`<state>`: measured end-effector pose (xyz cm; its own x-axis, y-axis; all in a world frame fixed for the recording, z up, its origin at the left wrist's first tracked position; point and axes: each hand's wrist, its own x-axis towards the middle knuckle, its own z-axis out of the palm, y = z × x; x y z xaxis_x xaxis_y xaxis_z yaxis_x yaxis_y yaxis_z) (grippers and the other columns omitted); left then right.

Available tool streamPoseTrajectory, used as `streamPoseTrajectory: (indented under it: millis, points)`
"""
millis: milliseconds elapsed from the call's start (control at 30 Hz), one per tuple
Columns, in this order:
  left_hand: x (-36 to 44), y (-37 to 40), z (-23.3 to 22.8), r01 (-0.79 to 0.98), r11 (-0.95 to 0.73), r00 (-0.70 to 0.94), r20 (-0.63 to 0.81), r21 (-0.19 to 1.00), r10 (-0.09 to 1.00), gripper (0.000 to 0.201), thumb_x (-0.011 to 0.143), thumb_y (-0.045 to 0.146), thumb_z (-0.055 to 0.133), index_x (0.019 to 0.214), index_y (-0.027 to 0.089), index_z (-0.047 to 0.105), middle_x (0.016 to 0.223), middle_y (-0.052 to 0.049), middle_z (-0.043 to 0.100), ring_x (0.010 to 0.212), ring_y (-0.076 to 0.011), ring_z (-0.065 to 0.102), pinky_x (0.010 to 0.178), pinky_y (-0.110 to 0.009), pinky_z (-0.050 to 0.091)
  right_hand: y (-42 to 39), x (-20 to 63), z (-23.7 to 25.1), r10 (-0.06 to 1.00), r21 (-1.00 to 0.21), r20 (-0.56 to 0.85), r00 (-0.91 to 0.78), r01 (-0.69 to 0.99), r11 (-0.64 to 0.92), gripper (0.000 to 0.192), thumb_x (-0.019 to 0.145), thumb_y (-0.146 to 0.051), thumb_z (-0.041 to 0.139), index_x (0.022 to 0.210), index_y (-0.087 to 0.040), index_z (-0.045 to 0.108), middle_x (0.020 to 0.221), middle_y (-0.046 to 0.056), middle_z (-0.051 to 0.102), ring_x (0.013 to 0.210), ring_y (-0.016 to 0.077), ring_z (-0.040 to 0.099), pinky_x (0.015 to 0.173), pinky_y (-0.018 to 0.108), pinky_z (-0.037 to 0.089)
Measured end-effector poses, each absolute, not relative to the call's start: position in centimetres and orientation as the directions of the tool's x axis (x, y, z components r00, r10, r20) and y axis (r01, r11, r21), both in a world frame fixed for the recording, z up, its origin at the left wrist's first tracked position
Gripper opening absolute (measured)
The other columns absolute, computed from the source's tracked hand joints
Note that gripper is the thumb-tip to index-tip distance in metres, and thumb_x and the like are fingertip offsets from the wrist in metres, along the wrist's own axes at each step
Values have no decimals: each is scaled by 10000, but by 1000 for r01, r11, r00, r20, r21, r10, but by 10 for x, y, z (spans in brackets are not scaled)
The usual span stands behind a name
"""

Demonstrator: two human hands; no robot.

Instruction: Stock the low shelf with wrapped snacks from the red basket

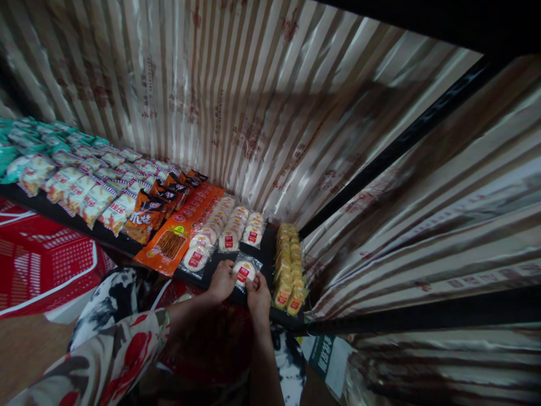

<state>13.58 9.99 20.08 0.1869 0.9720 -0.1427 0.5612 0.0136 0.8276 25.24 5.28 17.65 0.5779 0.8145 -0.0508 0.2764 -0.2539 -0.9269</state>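
Note:
A small clear packet with a round white cake and a red label point(244, 272) sits at the front edge of a dark shelf point(265, 255). My left hand point(222, 280) grips its left side and my right hand point(257, 294) pinches its right side. Just behind it lie rows of the same white cake packets point(230, 230). A stack of yellow snack packets point(288, 266) stands right of my right hand.
Orange packets point(177, 231), dark orange bags point(146, 217) and red-and-white and green packets point(76, 186) run leftward along the shelf. A striped shiny curtain point(262, 101) hangs behind and to the right. A red basket point(38, 259) sits low on the left.

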Motion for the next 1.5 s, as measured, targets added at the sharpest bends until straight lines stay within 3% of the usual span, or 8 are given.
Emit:
streamPoseTrajectory:
  millis: [267,567,1067,1500]
  points:
    - [147,104,207,528,15,176,-127,849,976,344,767,70,458,1105,95,515,1061,-115,544,975,-162,553,879,-251,425,66,254,181,781,-879,32,624,389,-274,521,754,-339,481,1206,-81,503,954,136,688,817,190,657,752,281,488]
    - [162,111,202,493,-40,213,-76,869,974,398,764,71,446,1158,99,492,1107,-122,521,868,-138,573,838,-244,457,87,263,178,752,-832,73,655,456,-316,528,779,-340,430,1237,-80,479,1006,137,666,854,194,642,758,279,479]
    - [182,135,200,494,-120,214,13,861,977,450,721,69,462,1166,106,523,1098,-115,532,970,-176,543,911,-259,433,122,281,169,718,-831,93,690,451,-325,558,756,-370,434,1232,-81,482,1051,141,645,850,203,632,758,295,476]
    - [189,147,195,550,-107,209,-12,829,978,491,719,69,467,1206,113,506,1186,-113,520,1070,-180,527,980,-254,401,143,288,166,708,-804,105,698,479,-353,544,758,-349,427,1229,-89,503,1033,135,650,901,218,622,789,309,464]
